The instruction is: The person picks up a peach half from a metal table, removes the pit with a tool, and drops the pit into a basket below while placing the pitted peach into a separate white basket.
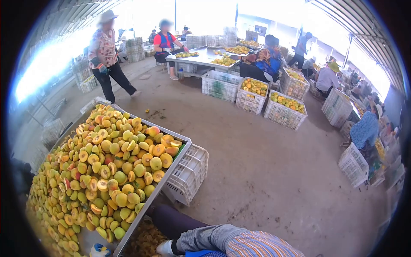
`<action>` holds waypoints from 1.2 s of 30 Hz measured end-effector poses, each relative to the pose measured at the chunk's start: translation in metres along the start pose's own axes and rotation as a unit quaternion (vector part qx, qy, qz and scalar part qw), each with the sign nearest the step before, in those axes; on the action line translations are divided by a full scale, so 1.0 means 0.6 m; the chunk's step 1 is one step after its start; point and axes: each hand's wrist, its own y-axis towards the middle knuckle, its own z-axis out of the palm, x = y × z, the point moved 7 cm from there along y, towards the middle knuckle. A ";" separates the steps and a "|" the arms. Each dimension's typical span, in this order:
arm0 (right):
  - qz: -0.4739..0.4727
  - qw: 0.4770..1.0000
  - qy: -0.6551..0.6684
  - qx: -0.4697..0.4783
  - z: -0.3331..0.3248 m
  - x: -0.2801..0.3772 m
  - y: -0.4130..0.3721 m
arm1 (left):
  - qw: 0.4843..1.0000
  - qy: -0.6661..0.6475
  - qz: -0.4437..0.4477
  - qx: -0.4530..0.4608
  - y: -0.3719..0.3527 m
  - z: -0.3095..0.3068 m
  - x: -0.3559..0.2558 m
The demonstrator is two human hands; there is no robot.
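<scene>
A large heap of yellow-green peaches, many cut in half with some pits showing, covers a metal-rimmed table on the left. At the bottom edge, my left hand in a blue and white glove is by the bare metal beside the heap, partly cut off. My right hand, in a whitish glove below a dark cuff and grey sleeve, is low beside the table's rim. A brown heap of small pieces lies next to it. The fingers of both hands are largely hidden, and I cannot make out anything held.
A white plastic crate stands against the table. Across the concrete floor are fruit-filled crates and another metal table with people seated around it. A person in a hat walks at the left. More workers and crates line the right.
</scene>
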 end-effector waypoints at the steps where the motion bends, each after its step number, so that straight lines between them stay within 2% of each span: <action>1: -0.004 1.000 -0.002 0.001 -0.005 -0.001 -0.001 | 0.969 -0.236 -0.064 -0.035 -0.041 -0.018 -0.024; 2: 0.013 1.000 0.006 -0.016 -0.016 -0.004 -0.004 | 0.877 -0.458 -0.126 -0.068 -0.075 -0.030 -0.056; 3: 0.025 0.999 0.015 -0.022 -0.005 -0.004 -0.002 | 0.844 -0.536 0.029 0.005 -0.095 -0.046 -0.113; 4: 0.038 0.999 0.039 0.000 0.031 -0.037 0.029 | 0.779 -0.607 0.112 -0.112 -0.033 -0.033 0.094; 5: 0.008 0.998 0.060 -0.012 -0.032 0.010 -0.025 | 0.730 -0.662 0.072 -0.154 -0.087 -0.039 -0.022; 6: -0.004 0.998 0.056 -0.026 -0.050 0.019 -0.033 | 0.673 -0.710 0.038 -0.202 -0.151 -0.046 -0.156; 7: -0.022 0.995 0.082 -0.043 -0.064 0.028 -0.040 | 0.730 -0.668 0.098 -0.103 -0.155 -0.050 -0.152; 8: -0.029 0.993 0.085 -0.075 -0.091 0.049 -0.053 | 0.695 -0.693 0.027 -0.190 -0.186 -0.049 -0.189; 9: -0.021 0.993 0.089 -0.075 -0.106 0.066 -0.057 | 0.739 -0.614 0.052 -0.274 -0.204 -0.046 -0.204; 10: -0.028 0.988 0.102 -0.109 -0.115 0.076 -0.060 | 0.760 -0.593 0.108 -0.242 -0.223 -0.037 -0.221; 11: -0.047 0.986 0.116 -0.111 -0.128 0.102 -0.066 | 0.682 -0.689 0.092 -0.226 -0.224 -0.019 -0.228; 13: -0.056 0.983 0.131 -0.114 -0.155 0.153 -0.089 | 0.710 -0.652 0.102 -0.248 -0.245 -0.006 -0.266; 14: -0.048 0.984 0.131 -0.111 -0.163 0.174 -0.095 | 0.631 -0.749 0.069 -0.190 -0.244 0.010 -0.269; 16: -0.089 0.980 0.145 -0.107 -0.166 0.205 -0.102 | 0.620 -0.761 0.082 -0.175 -0.258 0.026 -0.295; 18: -0.055 0.991 0.055 -0.108 -0.163 0.217 -0.103 | 0.587 -0.786 0.088 -0.173 -0.267 0.039 -0.319; 19: -0.055 0.992 0.048 -0.107 -0.160 0.221 -0.102 | 0.544 -0.821 0.093 -0.146 -0.268 0.055 -0.320; 23: -0.041 0.994 0.028 -0.095 -0.152 0.221 -0.103 | 0.534 -0.829 0.110 -0.125 -0.279 0.071 -0.337; 26: -0.050 0.993 0.027 -0.108 -0.144 0.213 -0.099 | 0.546 -0.819 0.109 -0.135 -0.282 0.073 -0.344; 27: -0.045 0.993 0.019 -0.109 -0.138 0.209 -0.096 | 0.677 -0.697 0.116 -0.206 -0.291 0.059 -0.350; 28: -0.039 0.993 0.011 -0.109 -0.130 0.203 -0.093 | 0.783 -0.549 0.118 -0.269 -0.300 0.048 -0.358; 29: -0.038 0.993 0.010 -0.107 -0.117 0.194 -0.088 | 0.782 -0.550 0.116 -0.270 -0.300 0.052 -0.357; 31: -0.079 0.987 0.107 -0.091 -0.094 0.186 -0.080 | 0.672 -0.685 0.119 -0.255 -0.298 0.066 -0.346; 32: -0.078 0.987 0.107 -0.087 -0.094 0.186 -0.081 | 0.671 -0.685 0.117 -0.257 -0.300 0.068 -0.346; 34: -0.046 0.996 0.024 -0.076 -0.100 0.187 -0.080 | 0.691 -0.676 0.032 -0.253 -0.297 0.080 -0.336; 35: -0.033 0.995 0.010 -0.089 -0.109 0.194 -0.083 | 0.666 -0.703 -0.019 -0.248 -0.294 0.086 -0.331; 36: -0.033 0.996 0.011 -0.087 -0.101 0.189 -0.081 | 0.666 -0.703 -0.021 -0.248 -0.293 0.087 -0.332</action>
